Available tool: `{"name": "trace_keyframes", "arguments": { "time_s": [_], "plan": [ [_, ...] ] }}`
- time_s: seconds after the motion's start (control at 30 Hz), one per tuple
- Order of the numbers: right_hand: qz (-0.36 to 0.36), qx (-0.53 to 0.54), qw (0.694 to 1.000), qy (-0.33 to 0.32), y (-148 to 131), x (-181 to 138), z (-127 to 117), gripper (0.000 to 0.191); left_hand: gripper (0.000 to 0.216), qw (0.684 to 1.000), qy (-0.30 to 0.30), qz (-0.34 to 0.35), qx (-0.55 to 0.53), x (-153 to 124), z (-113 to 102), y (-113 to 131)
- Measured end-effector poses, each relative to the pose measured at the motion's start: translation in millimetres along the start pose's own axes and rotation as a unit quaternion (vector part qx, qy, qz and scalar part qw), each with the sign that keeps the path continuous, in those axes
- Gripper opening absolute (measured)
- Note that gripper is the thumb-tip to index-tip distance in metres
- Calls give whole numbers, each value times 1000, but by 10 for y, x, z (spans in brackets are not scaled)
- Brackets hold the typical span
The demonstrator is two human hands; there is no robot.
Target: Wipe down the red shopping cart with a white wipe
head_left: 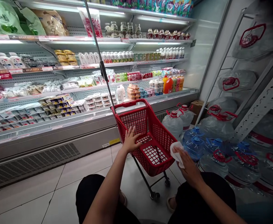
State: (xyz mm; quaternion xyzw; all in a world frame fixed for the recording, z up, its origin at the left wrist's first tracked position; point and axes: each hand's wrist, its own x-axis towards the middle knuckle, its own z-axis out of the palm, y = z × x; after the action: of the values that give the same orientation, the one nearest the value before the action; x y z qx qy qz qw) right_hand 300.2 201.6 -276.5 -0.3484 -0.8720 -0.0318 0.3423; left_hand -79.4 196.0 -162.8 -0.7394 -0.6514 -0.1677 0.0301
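Left hand (129,140) flat on near-left rim of red basket trolley (166,138), fingers spread wide, gripping nothing. Right hand (188,164) curled over white cloth (176,152), pressing it against trolley's right rim. Trolley on tiled floor (85,168), between chilled shelves (57,124) and water jugs (173,123).

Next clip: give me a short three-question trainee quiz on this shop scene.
1. True or false: the left hand touches the red basket.
2. The right hand holds: A a bottle, B a white cloth, C a price tag.
3. What stands on the floor right of the basket?
Key: 1 true; 2 B; 3 large water jugs.
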Motion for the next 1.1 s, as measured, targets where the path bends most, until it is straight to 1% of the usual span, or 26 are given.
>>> {"name": "trace_keyframes", "arguments": {
  "time_s": [0.1, 0.13, 0.17, 0.2, 0.27, 0.37, 0.43, 0.47, 0.5, 0.57, 0.63, 0.7, 0.8, 0.87, 0.9, 0.93, 1.0, 1.03, 1.1],
  "plan": [
    [-78, 15, 996, -46, -406, -8, 55, 68, 63, 1000, -25, 0, 7, 4, -75, -36],
    [-111, 17, 991, -68, -464, 6, 47, 68, 64, 999, -35, 1, 8, 0, -103, -54],
    [-141, 18, 986, -88, -462, 30, 24, 68, 64, 999, -43, 5, 9, -5, -128, -75],
    [-162, 17, 982, -99, -401, 60, -11, 68, 65, 999, -50, 11, 10, -11, -150, -97],
    [-172, 13, 981, -89, -147, 134, -99, 69, 66, 998, -58, 28, 12, -21, -179, -142],
    [-138, 4, 989, -59, 277, 223, -211, 70, 68, 997, -56, 47, 21, -11, -192, -193],
    [-115, 3, 992, -57, 386, 232, -223, 69, 71, 997, -52, 43, 26, 15, -188, -203],
    [-104, 5, 993, -56, 365, 220, -204, 69, 73, 998, -48, 33, 28, 30, -181, -195],
    [-92, 8, 994, -50, 297, 200, -170, 69, 73, 998, -43, 16, 31, 43, -169, -178],
    [-68, 13, 997, -30, 47, 158, -73, 69, 68, 998, -32, -31, 35, 51, -123, -107],
    [-59, 16, 998, -17, -303, 154, 38, 71, 60, 996, -21, -83, 31, 24, -46, 16],
    [-75, 19, 997, -20, -698, 218, 139, 75, 58, 994, -9, -110, 13, -42, 45, 183],
    [-111, 21, 993, -37, -1242, 401, 262, 83, 57, 996, 9, -78, -42, -190, 142, 461],
    [-116, 20, 992, -35, -1467, 510, 324, 87, 58, 991, 5, -77, -111, -304, 157, 623],
    [-119, 22, 992, -32, -1515, 545, 345, 88, 59, 987, 1, -76, -141, -362, 153, 691],
    [-123, 25, 992, -29, -1516, 564, 357, 90, 59, 984, -4, -71, -161, -419, 145, 748],
    [-139, 34, 989, -33, -1381, 564, 346, 92, 59, 986, -16, -47, -159, -526, 131, 835],
    [-147, 39, 988, -39, -1253, 552, 321, 91, 59, 989, -20, -36, -142, -570, 128, 867],
    [-155, 46, 985, -56, -909, 522, 230, 86, 62, 995, -21, -22, -98, -633, 135, 913]
  ]
}}
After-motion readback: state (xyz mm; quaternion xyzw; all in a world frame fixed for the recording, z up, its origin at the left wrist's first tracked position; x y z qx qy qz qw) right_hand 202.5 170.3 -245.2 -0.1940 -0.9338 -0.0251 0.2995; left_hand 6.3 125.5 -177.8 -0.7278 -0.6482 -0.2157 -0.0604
